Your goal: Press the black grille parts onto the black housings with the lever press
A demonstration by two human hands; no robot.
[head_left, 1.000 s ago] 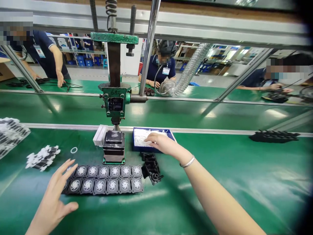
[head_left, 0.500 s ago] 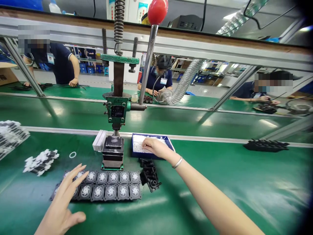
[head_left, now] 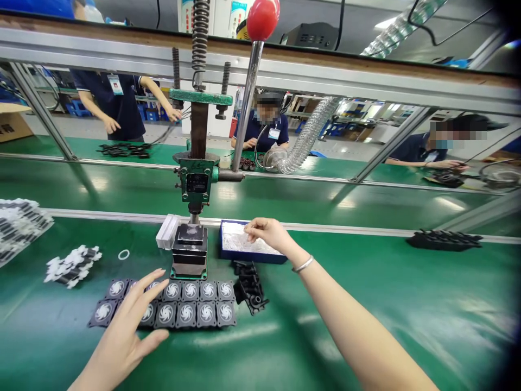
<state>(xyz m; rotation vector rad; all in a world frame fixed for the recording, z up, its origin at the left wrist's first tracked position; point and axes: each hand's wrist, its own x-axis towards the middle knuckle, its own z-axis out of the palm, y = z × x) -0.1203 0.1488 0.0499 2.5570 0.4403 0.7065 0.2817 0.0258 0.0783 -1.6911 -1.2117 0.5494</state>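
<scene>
My left hand [head_left: 128, 326] is open, fingers spread, over the left part of two rows of square black fans [head_left: 186, 313] with white swirl faces. It covers some of them. My right hand [head_left: 271, 236] is over a blue box [head_left: 252, 257] of small white pieces [head_left: 234, 240], thumb and fingertips pinched together. Whatever the pinch holds is too small to make out. Between the hands stands a green hand press [head_left: 197, 182] with a red-knobbed lever [head_left: 249, 103], its ram above a black block [head_left: 190, 250].
Black plastic parts [head_left: 250, 288] lie right of the fans. To the left are a stack of black-and-white pieces [head_left: 73, 266], a white ring [head_left: 124, 254] and a larger stack [head_left: 20, 228]. A clear block [head_left: 167, 232] touches the press area. Co-workers sit or stand beyond the rail [head_left: 301, 177].
My right hand has lifted slightly from the white pieces, its fingers now pinched. My left hand has moved right over the fans. A co-worker at the back left has straightened and reached out an arm.
</scene>
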